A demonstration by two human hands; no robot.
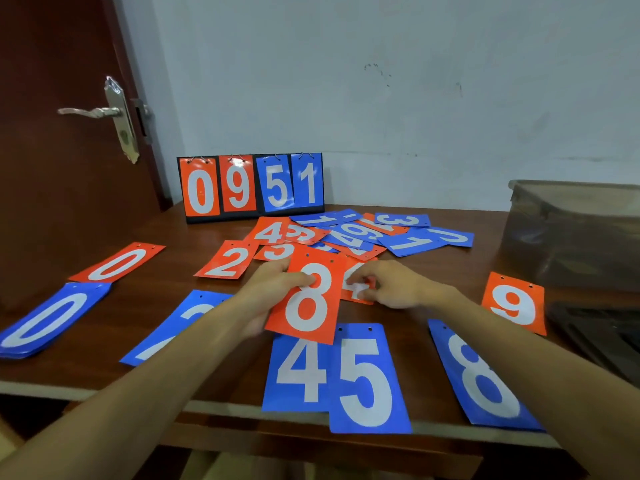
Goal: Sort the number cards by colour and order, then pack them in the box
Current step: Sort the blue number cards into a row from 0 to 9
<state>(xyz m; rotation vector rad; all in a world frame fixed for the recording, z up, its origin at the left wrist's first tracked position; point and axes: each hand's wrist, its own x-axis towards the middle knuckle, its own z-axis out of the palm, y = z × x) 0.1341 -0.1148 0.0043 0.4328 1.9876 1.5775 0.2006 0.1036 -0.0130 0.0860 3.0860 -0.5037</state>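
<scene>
Against a pale, scuffed wall [381,98] stands a dark wooden table [173,270], with a reddish-brown door [52,185] and its metal lever handle [90,112] at the left. At the table's back edge a flip scoreboard [251,185] shows red 0 and 9, then blue 5 and 1. In front of it the number cards lie in a loose mixed pile [353,233], red and blue overlapping, each with white digits and two punched holes. Sorted cards lie around the near side: a blue 0 stack [48,320], a red 0 [116,263], a red 2 [227,261], a blue 2 [180,313], a blue 4 [298,372] overlapped by a blue 5 [367,379], a blue 8 [481,375] and a red 9 [516,303]. The left hand [273,289] grips a red 8 card [308,299], thumb on its face, raised above the table. The right hand [394,287] pinches another red card [358,292], partly hidden behind the 8. A brownish container [571,230] sits at the far right.
</scene>
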